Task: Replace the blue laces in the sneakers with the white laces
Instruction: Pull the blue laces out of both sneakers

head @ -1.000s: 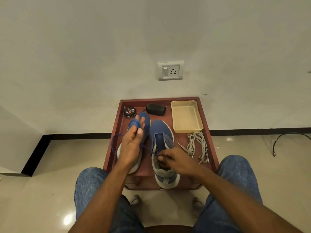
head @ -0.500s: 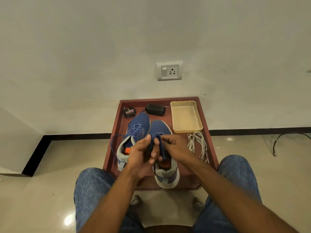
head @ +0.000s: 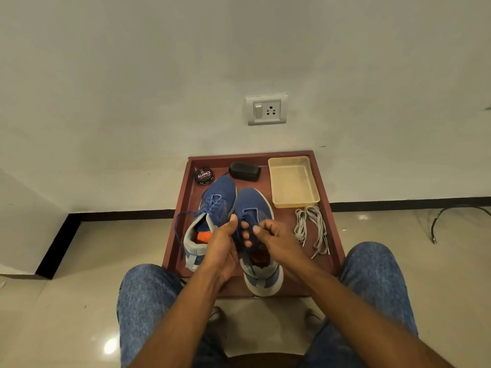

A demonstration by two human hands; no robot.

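Hands: left hand [head: 221, 245], right hand [head: 275, 240] both pinch blue lace [head: 245, 224] | right sneaker [head: 256, 235] tongue hidden.

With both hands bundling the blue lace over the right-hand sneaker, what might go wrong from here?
1. The left hand and right hand hold the loose dark blue lace bunched together; it could knot.
2. The left blue knit sneaker's lace end trails over the maroon wooden tray's edge and may snag.
3. The pale grey-white laces lie tangled.
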